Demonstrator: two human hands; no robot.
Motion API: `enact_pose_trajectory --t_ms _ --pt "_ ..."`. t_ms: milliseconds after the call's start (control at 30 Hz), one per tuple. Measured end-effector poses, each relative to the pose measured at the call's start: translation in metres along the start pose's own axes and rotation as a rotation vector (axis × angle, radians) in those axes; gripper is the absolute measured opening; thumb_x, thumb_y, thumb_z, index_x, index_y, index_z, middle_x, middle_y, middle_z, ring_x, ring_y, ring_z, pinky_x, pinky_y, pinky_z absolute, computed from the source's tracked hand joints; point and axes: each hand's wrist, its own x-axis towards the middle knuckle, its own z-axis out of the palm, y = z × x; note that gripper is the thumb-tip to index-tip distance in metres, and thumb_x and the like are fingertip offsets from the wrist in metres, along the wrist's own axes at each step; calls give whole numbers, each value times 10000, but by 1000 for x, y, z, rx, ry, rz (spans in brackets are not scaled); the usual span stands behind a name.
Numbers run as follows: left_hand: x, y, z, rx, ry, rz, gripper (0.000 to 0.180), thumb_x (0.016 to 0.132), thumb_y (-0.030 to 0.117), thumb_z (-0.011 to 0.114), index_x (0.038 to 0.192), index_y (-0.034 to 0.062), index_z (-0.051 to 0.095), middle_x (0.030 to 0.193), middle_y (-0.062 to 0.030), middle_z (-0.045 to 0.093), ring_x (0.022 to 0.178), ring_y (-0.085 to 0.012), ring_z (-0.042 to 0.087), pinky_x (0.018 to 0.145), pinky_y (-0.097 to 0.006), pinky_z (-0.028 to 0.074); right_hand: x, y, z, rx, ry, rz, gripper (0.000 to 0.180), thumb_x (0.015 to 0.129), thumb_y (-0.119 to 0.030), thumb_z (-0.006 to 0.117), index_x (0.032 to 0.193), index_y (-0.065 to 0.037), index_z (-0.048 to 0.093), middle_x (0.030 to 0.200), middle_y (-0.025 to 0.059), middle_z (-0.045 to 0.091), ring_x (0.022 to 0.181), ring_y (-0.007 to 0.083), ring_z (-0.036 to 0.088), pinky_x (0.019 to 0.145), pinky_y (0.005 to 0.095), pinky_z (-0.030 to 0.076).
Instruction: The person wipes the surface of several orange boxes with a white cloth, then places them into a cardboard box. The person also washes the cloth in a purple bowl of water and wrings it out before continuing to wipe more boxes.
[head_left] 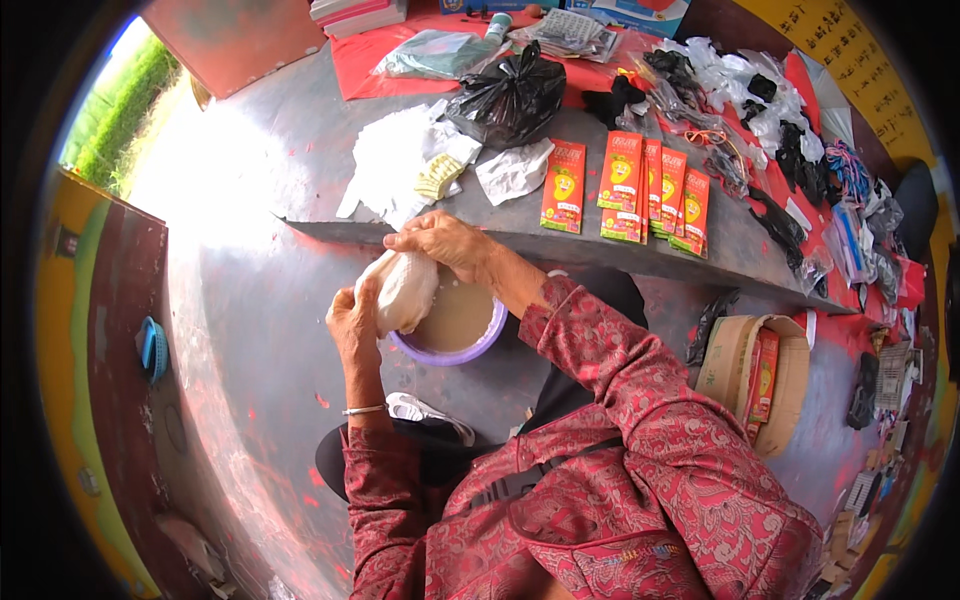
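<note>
Both hands hold a bunched white cloth [404, 290] over the left part of a purple basin [470, 352]. My left hand [353, 315] grips its lower left side, with a bracelet on the wrist. My right hand [445, 243] is closed on the cloth's upper end, thumb and fingers pinched together. A yellowish-brown patch shows near the bottom of the cloth. Cloudy, greyish liquid [455, 315] fills part of the basin, which stands on the floor between my legs. The cloth hides the basin's left side.
A low grey ledge [400, 228] runs beyond the basin. On it lie a white cloth pile [390, 165], a knotted black plastic bag [510, 98] and several orange-red packets [622, 180]. Plastic bags [750, 95] clutter the right. A cardboard box [725, 365] stands right of me; a blue basket [153, 350] is far left.
</note>
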Motion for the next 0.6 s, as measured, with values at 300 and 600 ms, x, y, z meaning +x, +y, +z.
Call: enact_pose_trajectory --t_ms 300,600 --pt "-3 -5 21 -986 -505 -442 529 877 498 394 1182 74 482 1165 -121 514 1067 -284 497 900 -473 394 1 40 35 257 -6 16 236 877 -278 566 735 -90 571 660 -18 560 572 60 511 505 208 411" --pt "-8 -37 35 -953 -182 -426 390 939 371 320 1027 51 526 1011 -102 580 933 -239 565 858 -386 456 20 96 44 -552 222 -317 354 871 -316 513 687 -20 574 570 102 549 542 180 525 559 344 431"
